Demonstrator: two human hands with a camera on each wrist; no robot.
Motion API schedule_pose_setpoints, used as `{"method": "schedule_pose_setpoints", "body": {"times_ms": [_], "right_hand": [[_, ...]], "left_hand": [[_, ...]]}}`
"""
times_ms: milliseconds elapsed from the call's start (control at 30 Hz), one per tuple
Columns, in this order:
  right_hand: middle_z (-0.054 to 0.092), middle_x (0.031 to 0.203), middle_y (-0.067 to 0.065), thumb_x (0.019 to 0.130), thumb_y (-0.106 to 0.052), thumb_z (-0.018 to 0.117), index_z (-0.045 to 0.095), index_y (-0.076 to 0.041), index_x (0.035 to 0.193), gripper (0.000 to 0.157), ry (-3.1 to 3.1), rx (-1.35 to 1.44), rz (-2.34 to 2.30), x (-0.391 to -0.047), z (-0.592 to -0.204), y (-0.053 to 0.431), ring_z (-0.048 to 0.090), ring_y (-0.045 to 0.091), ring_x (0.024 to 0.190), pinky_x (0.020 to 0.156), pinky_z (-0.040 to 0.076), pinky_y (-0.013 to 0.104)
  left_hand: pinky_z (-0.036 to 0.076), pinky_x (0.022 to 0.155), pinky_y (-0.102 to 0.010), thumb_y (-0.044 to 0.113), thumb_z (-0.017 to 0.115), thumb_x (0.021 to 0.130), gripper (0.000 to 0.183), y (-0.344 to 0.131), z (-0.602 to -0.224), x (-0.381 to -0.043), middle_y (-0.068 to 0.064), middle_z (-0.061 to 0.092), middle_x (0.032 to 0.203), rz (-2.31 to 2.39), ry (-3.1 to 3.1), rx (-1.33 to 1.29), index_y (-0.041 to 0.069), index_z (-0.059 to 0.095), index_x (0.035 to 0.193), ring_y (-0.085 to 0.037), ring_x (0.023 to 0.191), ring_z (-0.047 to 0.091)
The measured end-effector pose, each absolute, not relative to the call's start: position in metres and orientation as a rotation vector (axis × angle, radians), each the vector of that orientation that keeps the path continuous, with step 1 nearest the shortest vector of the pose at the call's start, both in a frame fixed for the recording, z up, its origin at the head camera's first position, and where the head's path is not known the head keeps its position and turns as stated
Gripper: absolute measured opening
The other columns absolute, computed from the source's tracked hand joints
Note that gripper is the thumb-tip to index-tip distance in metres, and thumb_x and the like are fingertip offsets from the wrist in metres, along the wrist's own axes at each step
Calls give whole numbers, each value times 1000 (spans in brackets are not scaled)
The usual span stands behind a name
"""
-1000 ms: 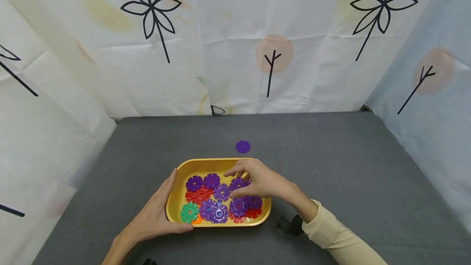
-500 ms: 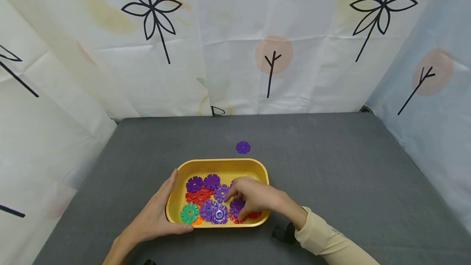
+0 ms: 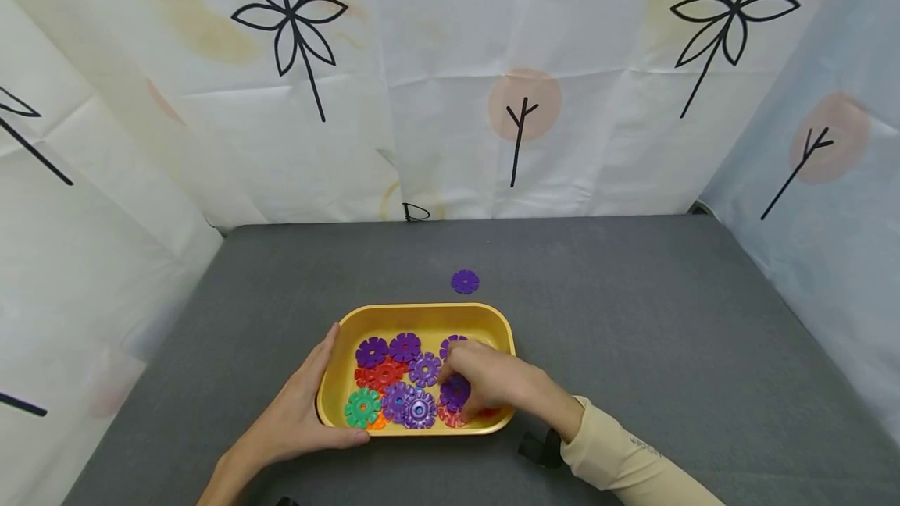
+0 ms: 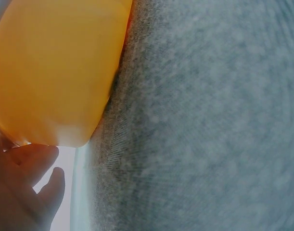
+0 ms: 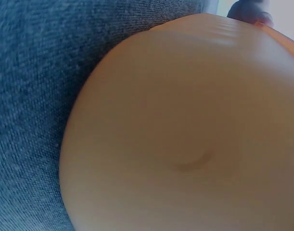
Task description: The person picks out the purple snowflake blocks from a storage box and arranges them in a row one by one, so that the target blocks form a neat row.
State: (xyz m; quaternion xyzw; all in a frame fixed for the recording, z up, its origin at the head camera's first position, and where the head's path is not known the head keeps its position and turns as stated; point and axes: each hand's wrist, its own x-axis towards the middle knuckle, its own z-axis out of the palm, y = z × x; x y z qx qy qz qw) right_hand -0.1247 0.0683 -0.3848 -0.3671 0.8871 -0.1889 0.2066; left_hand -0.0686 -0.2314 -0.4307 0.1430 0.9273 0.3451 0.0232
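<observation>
- Tray [image 3: 485,324] held by left hand [image 3: 305,408], thumb spread from fingers.
- Purple flower [image 3: 454,392] partly covered by right hand [image 3: 485,375]; pinch can't be confirmed.
- Loose flower [image 3: 465,282] seen beyond both grips.

Tray [image 3: 408,316]: yellow, round-cornered, is facing up.
Purple discs [image 3: 405,347]: petal-edged, are partly overlapping inside; loose disc [image 3: 465,282] is lying outside at one o'clock.
Red discs [image 3: 387,372] are sitting at nine and five, green disc [image 3: 362,408] at eight, orange disc [image 3: 378,422] at seven.
</observation>
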Motion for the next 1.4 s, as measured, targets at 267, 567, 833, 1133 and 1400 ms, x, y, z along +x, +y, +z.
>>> {"method": "schedule_pose_setpoints", "body": {"times_ms": [267, 567, 833, 1133, 1400], "right_hand": [[72, 99, -3, 70, -24, 95, 78, -13, 105, 40, 2468, -1038, -509, -126, -386, 68, 53, 5, 88, 84, 47, 22], [68, 101, -3, 73, -27, 94, 76, -13, 109, 43, 2471, -1066, -542, -126, -386, 66, 52, 5, 86, 80, 48, 20], [65, 104, 0, 76, -26, 91, 74, -10, 119, 49, 2517, -1113, -580, -126, -385, 67, 53, 5, 89, 83, 47, 21], [59, 98, 0, 78, -29, 90, 75, -7, 121, 50, 2569, -1083, -775, -131, -372, 75, 46, 7, 84, 73, 41, 19], [60, 101, 3, 82, -28, 87, 73, -5, 125, 50, 2678, -1024, -919, -147, -346, 102, 55, 18, 88, 74, 50, 24]], "left_hand": [[53, 100, -26, 51, 94, 63, 139, -232, -431, -69, -16, 32, 164, 1096, 2859, 447, 17, 7, 166, -35, 138, 49], [50, 104, -26, 49, 95, 62, 139, -232, -432, -68, -15, 32, 164, 1098, 2877, 470, 17, 7, 166, -34, 140, 48], [51, 104, -29, 50, 94, 62, 140, -232, -433, -68, -15, 32, 164, 1075, 2887, 459, 21, 5, 166, -34, 140, 48], [51, 104, -28, 50, 95, 62, 140, -231, -432, -67, -16, 32, 164, 1082, 2878, 459, 20, 5, 166, -33, 139, 48], [51, 102, -26, 50, 93, 64, 139, -231, -431, -67, -15, 30, 165, 1095, 2850, 431, 21, 4, 166, -35, 139, 48]]}}
